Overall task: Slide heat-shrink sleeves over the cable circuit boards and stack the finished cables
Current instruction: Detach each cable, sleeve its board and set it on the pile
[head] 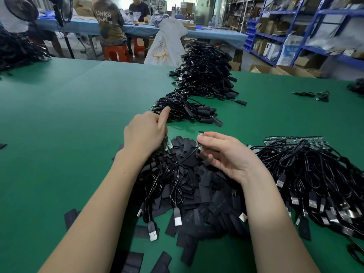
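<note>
Two hands (144,133), two seated people (110,22) at upper left, three cable heaps (204,71), one sleeve pile (199,194).

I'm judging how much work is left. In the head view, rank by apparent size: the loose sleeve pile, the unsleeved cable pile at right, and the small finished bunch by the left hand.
1. loose sleeve pile, though nearness to the camera inflates it
2. unsleeved cable pile, partly cut off by the frame
3. small finished bunch

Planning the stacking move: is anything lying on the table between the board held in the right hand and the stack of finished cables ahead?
Nothing visible does. The circuit board pinched by the right hand faces bare green table up to the finished stack.
</note>
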`<action>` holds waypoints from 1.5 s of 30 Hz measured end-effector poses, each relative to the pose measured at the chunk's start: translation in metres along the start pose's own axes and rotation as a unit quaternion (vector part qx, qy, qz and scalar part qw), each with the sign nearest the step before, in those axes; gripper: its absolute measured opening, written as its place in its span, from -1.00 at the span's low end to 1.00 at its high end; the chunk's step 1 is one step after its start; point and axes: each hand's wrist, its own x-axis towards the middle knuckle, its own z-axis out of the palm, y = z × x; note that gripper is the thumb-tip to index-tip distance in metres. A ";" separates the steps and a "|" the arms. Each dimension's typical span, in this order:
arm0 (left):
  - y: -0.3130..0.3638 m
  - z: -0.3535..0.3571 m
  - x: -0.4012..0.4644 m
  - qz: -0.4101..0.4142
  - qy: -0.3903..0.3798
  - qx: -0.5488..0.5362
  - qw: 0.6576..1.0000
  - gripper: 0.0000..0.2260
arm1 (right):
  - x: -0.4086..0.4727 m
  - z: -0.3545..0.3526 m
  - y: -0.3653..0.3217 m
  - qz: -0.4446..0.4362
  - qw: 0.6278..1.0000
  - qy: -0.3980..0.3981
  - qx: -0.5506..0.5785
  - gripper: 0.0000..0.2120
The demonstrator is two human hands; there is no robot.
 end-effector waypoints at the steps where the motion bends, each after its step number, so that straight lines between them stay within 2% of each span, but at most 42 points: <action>1: 0.001 0.001 -0.001 0.026 -0.006 -0.015 1.000 -0.46 | 0.000 0.000 0.000 -0.002 1.000 0.004 -0.009 -0.71; 3: 0.008 -0.001 -0.001 0.066 -0.037 -0.078 0.994 -0.65 | 0.001 0.002 0.001 -0.009 0.999 0.022 -0.028 -0.79; 5: 0.017 -0.006 0.000 0.058 -0.121 -0.192 0.972 -0.74 | 0.004 0.004 0.003 -0.021 0.998 0.044 -0.031 -0.82; 8: 0.024 -0.013 -0.002 0.007 -0.307 -0.328 0.893 -0.73 | 0.007 0.005 0.005 -0.040 0.998 0.049 0.005 -0.86; 10: 0.022 -0.016 -0.006 -0.019 -0.388 -0.352 0.852 -0.79 | 0.007 0.005 0.004 -0.048 0.997 0.041 0.032 -0.88; 11: 0.021 -0.016 -0.008 -0.023 -0.405 -0.354 0.843 -0.85 | 0.006 0.005 0.004 -0.053 0.997 0.038 0.037 -0.88; 14: 0.018 -0.017 -0.009 -0.037 -0.394 -0.368 0.841 -0.94 | 0.007 0.003 0.004 -0.090 0.995 0.049 0.001 -0.82; 16: 0.017 -0.015 -0.008 -0.054 -0.373 -0.360 0.853 -0.95 | 0.008 -0.001 0.005 -0.147 0.977 0.088 -0.126 -0.81; 17: 0.016 -0.014 -0.007 -0.064 -0.364 -0.353 0.860 -0.94 | 0.009 -0.004 0.006 -0.178 0.951 0.105 -0.229 -0.85; 19: 0.014 -0.011 -0.007 -0.087 -0.345 -0.350 0.867 -0.92 | 0.011 -0.006 0.008 -0.199 0.884 0.082 -0.415 -0.89; 21: 0.013 -0.008 -0.006 -0.104 -0.337 -0.355 0.866 -0.92 | 0.010 -0.003 0.012 -0.161 0.839 0.039 -0.519 -0.85; 23: 0.013 -0.006 -0.005 -0.111 -0.344 -0.362 0.859 -0.94 | 0.010 0.002 0.015 -0.131 0.809 0.029 -0.572 -0.79; 27: 0.011 -0.005 -0.004 -0.111 -0.353 -0.372 0.851 -0.92 | 0.009 0.003 0.012 -0.130 0.782 0.039 -0.608 -0.81; 34: 0.011 -0.004 -0.004 -0.103 -0.355 -0.372 0.852 -0.90 | 0.010 0.005 0.014 -0.130 0.769 0.045 -0.625 -0.84; 45: 0.009 -0.002 -0.004 -0.099 -0.356 -0.371 0.852 -0.91 | 0.017 -0.004 0.021 -0.149 0.802 0.046 -0.577 -0.87</action>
